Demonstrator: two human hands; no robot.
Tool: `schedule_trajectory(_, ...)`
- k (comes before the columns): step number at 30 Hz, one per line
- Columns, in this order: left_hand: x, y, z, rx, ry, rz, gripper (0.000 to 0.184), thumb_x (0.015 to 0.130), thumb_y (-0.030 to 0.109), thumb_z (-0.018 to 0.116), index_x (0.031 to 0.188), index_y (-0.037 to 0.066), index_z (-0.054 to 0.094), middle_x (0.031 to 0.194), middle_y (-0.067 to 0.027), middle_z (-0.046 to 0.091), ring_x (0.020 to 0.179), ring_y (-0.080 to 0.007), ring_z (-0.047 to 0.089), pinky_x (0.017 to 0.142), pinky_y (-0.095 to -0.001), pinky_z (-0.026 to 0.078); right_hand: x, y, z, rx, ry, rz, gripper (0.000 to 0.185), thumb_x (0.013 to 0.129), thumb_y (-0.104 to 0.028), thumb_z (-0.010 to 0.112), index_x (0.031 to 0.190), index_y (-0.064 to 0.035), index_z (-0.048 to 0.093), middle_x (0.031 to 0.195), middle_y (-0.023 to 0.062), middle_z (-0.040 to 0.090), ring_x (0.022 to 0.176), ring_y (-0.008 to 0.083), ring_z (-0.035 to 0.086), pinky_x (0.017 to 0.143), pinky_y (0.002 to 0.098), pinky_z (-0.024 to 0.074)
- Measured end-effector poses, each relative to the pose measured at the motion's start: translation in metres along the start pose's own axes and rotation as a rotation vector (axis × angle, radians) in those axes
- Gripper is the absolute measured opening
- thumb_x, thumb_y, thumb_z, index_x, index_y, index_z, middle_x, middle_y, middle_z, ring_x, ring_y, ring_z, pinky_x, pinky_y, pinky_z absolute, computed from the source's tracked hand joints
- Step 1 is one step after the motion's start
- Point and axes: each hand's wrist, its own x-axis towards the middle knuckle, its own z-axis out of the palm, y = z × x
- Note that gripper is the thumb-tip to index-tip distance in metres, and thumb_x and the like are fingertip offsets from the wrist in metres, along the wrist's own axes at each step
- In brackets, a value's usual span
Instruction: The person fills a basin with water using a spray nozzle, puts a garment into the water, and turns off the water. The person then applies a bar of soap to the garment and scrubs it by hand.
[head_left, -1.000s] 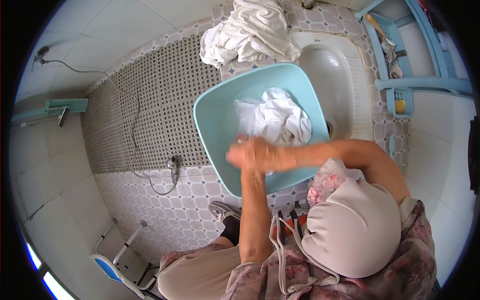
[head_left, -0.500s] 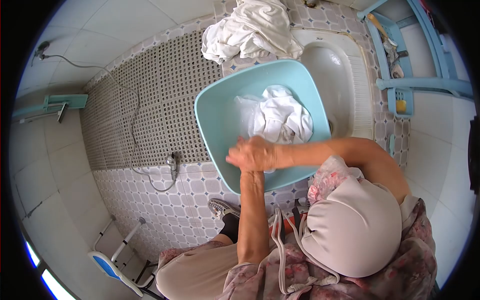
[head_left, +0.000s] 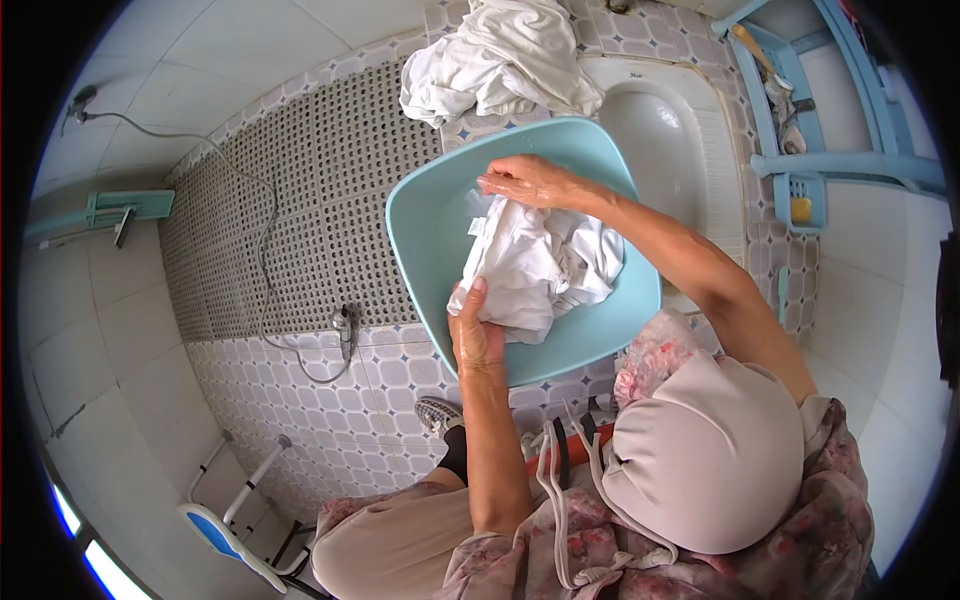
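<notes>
A white cloth garment (head_left: pixel 515 260) lies bunched and wet in a large light-blue basin (head_left: pixel 425 240). My left hand (head_left: pixel 478 325) is closed on its lower left edge, thumb on top and fingers underneath. Over the garment's upper edge is my right hand (head_left: pixel 530 182), its fingers stretched to the left and held close together. Below those fingertips something clear shows, too blurred to name. More of the white cloth heaps up at the basin's right side.
Behind the basin lies a pile of white cloth (head_left: pixel 500 60). A squat toilet (head_left: pixel 650 130) is to the right, with a blue rack (head_left: pixel 860 168) beyond. A shower head (head_left: pixel 345 325) and hose rest on the floor at left, near a perforated mat (head_left: pixel 310 200).
My hands were together at the basin's near side and have moved apart. The right went up and away; the left now grips the garment, which has spread toward the left.
</notes>
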Motion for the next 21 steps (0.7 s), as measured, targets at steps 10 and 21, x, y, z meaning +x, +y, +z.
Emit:
schedule_trajectory(10,0.017,-0.010,-0.002,-0.176,0.040,0.071,0.043,0.090,0.019,0.067,0.124,-0.003,0.054,0.123,-0.0127,0.061,0.114,-0.0237,0.057,0.103,-0.0399,0.042,-0.012,0.011,0.003,0.143,0.085,0.013,0.028,0.094,-0.026,0.063,0.097,0.0018,0.065,0.083,0.0035,0.064,0.075,0.0105,0.056,0.066,0.0278,0.0459)
schedule_trajectory(21,0.017,-0.014,0.001,-0.257,0.119,0.109,0.042,0.090,0.025,0.066,0.120,-0.004,0.057,0.120,-0.0140,0.062,0.114,-0.0248,0.058,0.103,-0.0369,0.042,-0.023,-0.001,-0.021,0.309,-0.184,0.221,0.042,0.091,-0.035,0.068,0.110,0.0013,0.062,0.098,0.0061,0.063,0.091,0.0120,0.056,0.080,0.0257,0.0444)
